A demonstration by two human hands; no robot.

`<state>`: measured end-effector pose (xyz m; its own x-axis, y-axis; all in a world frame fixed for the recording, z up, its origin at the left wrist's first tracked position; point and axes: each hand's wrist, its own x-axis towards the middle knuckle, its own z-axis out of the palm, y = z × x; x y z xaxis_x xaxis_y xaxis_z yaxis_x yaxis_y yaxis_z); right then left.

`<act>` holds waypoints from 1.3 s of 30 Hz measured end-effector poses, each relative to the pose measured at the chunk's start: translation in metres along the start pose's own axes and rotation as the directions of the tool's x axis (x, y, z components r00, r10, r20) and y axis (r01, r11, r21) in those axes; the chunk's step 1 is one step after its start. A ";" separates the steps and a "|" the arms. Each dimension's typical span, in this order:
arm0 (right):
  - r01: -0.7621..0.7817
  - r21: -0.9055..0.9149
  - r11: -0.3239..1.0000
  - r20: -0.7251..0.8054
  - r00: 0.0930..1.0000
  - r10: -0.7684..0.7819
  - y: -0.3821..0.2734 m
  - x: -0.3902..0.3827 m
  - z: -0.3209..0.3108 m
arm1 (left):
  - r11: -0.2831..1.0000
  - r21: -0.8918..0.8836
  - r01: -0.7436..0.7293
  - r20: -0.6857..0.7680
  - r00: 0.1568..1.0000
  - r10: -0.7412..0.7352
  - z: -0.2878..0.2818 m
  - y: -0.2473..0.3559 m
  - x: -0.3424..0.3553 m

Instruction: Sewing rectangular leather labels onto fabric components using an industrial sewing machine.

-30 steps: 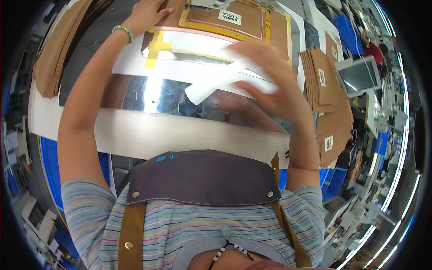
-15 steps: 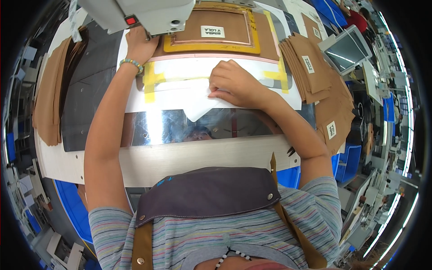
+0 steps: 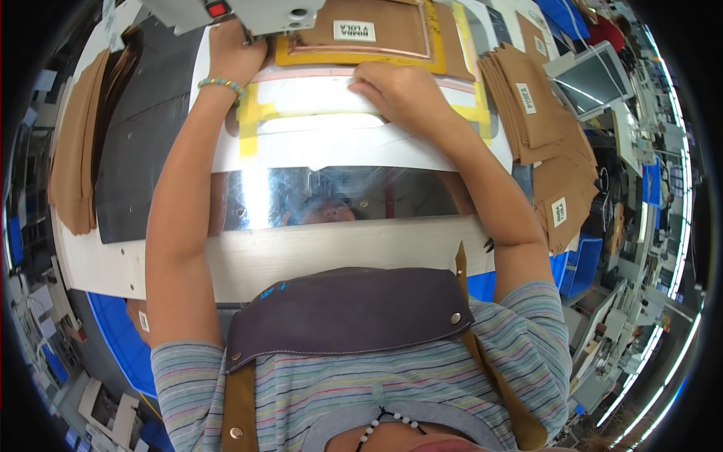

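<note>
My left hand (image 3: 235, 54), with a beaded bracelet at the wrist, is curled beneath the white machine head (image 3: 248, 13). Its fingertips are partly hidden, and what they grip cannot be made out. A yellow frame (image 3: 361, 60) lies beside it on a brown panel (image 3: 459, 49) with a white label inside the frame. My right hand (image 3: 398, 92) is closed, resting over the white sheet (image 3: 301, 151) just in front of the frame; anything between its fingers is hidden. Yellow tape (image 3: 248, 124) crosses the sheet on both sides of a long slot.
Stacked brown pieces (image 3: 75, 151) stand at the left edge. More labelled brown pieces (image 3: 561, 169) fan out at the right, by a tilted screen (image 3: 591, 81). A shiny metal plate (image 3: 339, 200) runs along the near side of the table. Blue bins (image 3: 120, 339) sit below.
My right hand has moved away from me, toward the yellow frame. The raised white flap beside it no longer stands up. My left hand stays beneath the machine head; the view has shifted slightly.
</note>
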<state>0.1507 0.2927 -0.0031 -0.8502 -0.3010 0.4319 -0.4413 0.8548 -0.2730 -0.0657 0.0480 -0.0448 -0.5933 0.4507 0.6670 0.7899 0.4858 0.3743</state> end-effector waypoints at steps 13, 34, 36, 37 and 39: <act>0.023 0.180 0.983 -0.006 1.000 -0.022 0.006 -0.002 -0.009 | 0.891 0.420 0.170 -0.069 0.985 -0.156 -0.068 -0.069 -0.008; -0.097 0.361 0.928 0.411 0.909 -0.064 -0.048 0.002 -0.041 | 0.462 -0.486 0.742 -0.450 0.241 -0.860 -0.415 -0.002 -0.430; -0.069 0.322 0.944 0.414 0.907 -0.075 -0.045 0.000 -0.042 | 0.447 -0.533 0.719 -0.504 0.155 -0.850 -0.422 0.000 -0.470; -0.093 0.312 0.946 0.436 0.898 -0.055 -0.044 0.000 -0.042 | 0.461 -0.564 0.685 -0.563 0.090 -0.821 -0.427 0.002 -0.492; -0.054 0.295 0.954 0.418 0.905 -0.078 -0.042 -0.001 -0.041 | 0.444 -0.595 0.670 -0.592 0.009 -0.806 -0.438 0.006 -0.537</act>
<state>0.1822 0.2749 0.0431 -0.8552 -0.5156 0.0530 -0.4595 0.7069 -0.5377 0.3254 -0.5192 -0.1189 -0.5500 -0.8307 0.0855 0.0459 0.0722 0.9963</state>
